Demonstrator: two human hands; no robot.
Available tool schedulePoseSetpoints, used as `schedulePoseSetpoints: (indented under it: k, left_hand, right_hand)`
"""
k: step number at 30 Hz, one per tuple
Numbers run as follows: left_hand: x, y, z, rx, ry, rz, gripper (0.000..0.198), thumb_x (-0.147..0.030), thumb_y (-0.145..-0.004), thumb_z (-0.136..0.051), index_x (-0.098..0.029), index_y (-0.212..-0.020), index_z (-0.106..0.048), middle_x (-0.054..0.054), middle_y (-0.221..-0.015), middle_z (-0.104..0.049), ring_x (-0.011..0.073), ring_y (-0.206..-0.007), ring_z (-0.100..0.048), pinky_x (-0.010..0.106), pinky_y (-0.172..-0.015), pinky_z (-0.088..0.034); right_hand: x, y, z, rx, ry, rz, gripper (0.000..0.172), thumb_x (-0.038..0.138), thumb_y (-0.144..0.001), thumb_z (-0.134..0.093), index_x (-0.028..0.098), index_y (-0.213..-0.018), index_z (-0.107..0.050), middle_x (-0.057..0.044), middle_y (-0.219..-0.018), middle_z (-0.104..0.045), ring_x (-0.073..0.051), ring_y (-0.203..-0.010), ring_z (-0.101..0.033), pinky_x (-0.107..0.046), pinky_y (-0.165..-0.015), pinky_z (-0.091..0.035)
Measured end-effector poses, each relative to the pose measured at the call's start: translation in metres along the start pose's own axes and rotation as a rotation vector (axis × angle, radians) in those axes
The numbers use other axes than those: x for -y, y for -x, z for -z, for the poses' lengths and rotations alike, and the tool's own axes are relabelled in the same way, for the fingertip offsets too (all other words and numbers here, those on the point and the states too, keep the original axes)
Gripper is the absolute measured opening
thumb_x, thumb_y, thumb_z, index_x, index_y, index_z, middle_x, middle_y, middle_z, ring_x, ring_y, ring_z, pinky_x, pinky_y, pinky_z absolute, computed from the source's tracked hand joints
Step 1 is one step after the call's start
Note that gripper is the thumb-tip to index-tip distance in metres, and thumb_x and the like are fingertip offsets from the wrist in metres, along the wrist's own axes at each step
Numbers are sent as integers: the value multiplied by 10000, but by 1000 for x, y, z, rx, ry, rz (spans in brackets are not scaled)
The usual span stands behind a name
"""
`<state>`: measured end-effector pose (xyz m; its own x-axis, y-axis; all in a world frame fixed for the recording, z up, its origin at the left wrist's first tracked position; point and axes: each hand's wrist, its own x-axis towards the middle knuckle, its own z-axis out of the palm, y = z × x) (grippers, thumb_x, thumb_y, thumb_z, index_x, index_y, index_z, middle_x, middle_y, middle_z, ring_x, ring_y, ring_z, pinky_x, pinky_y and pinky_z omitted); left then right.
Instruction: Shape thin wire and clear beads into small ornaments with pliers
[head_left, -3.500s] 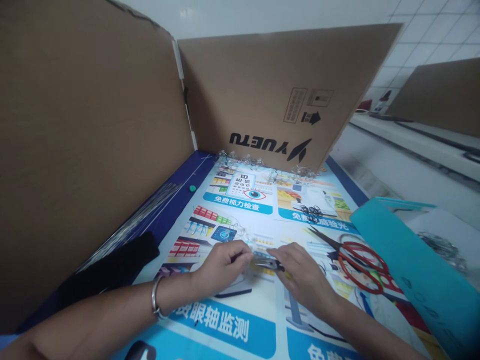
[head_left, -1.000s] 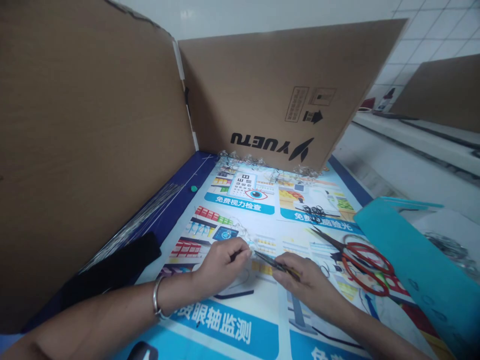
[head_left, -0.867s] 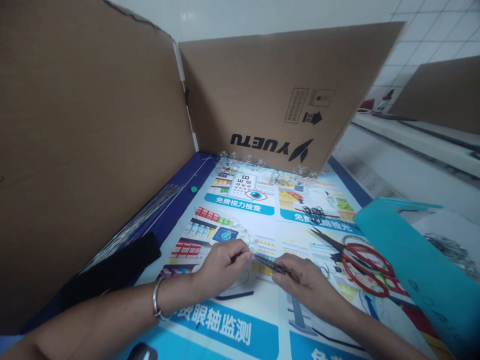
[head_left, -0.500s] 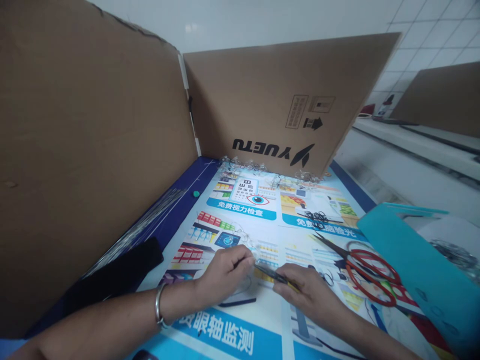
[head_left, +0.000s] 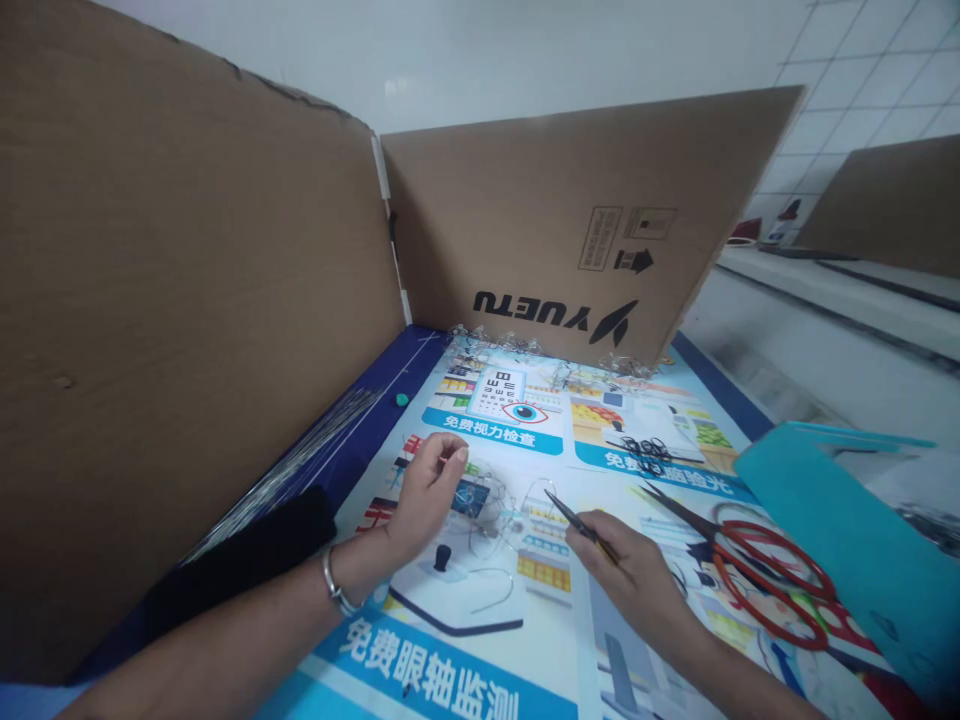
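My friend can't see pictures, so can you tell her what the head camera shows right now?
A person's right hand holds a thin pointed tool over a colourful poster, while the left hand pinches its fingers shut beside tangled fine wire. Red-handled scissors lie to the right; cardboard walls stand behind.

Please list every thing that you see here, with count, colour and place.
cardboard panels: three, brown, left, behind, far right
poster: one, blue, on table
scissors: one, red, right
folder: one, teal, far right
pad: one, black, left
bead: one, green, back left
rings: heap, black, behind scissors
thin wire: one, silvery, in left grip
pointed tool: one, dark, in right grip
bracelet: one, silver, left wrist
left hand: pinches thin wire
right hand: holds pointed tool
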<state>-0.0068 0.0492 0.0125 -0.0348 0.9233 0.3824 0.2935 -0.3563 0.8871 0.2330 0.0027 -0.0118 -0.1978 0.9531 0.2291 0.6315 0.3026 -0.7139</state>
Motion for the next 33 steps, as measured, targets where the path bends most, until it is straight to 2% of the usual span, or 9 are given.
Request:
schedulePoseSetpoints:
  k: [5,9,11,16,23,33]
  left_hand:
    - [16,-9,-1,113,24,135,102,-194,-797,-463,-174,-874,-527,24,-882,-549,161,-829,-517,260,-744,-402]
    - [19,-12,0,156,-92,104,177,-130,-729,-486,-176,-887,-550,37,-941,-583,189,-922,-529,296,-828,-389]
    - [23,-13,0,216,-109,111,217,-114,-714,-494,-177,-914,-553,39,-944,-603,192,-934,-543,299,-834,-394]
    - [34,-14,-4,385,-25,147,160,-214,-775,-518,-168,-918,-574,46,-908,-633,181,-885,-585,264,-771,-434]
    - [29,-13,-6,394,107,208,127,-268,-763,-574,-146,-786,-600,10,-703,-578,123,-655,-533,203,-599,-403]
    - [24,-11,-6,450,118,164,194,-301,-824,-514,-145,-734,-586,-6,-668,-540,119,-648,-490,210,-598,-369]
  right_hand:
    - [-3,-17,-9,-63,35,57,279,435,-875,-439,210,-748,-543,7,-662,-546,-141,-601,-519,-240,-551,-403]
    - [-4,-29,-15,-90,108,139,246,411,-878,-451,211,-790,-564,3,-701,-585,-136,-613,-548,-232,-554,-423]
    - [-6,-35,-17,-114,158,194,235,405,-880,-454,210,-810,-564,-1,-715,-597,-136,-623,-560,-230,-561,-435]
    - [-13,-47,-20,-147,222,270,260,433,-872,-455,204,-851,-576,-27,-749,-619,-159,-673,-587,-258,-607,-461]
    - [-16,-49,-18,-162,289,329,298,455,-874,-443,201,-875,-597,-48,-759,-633,-173,-704,-597,-280,-617,-471]
    - [-22,-45,-16,-142,338,376,238,397,-883,-465,200,-910,-596,-45,-773,-622,-163,-714,-585,-270,-632,-468]
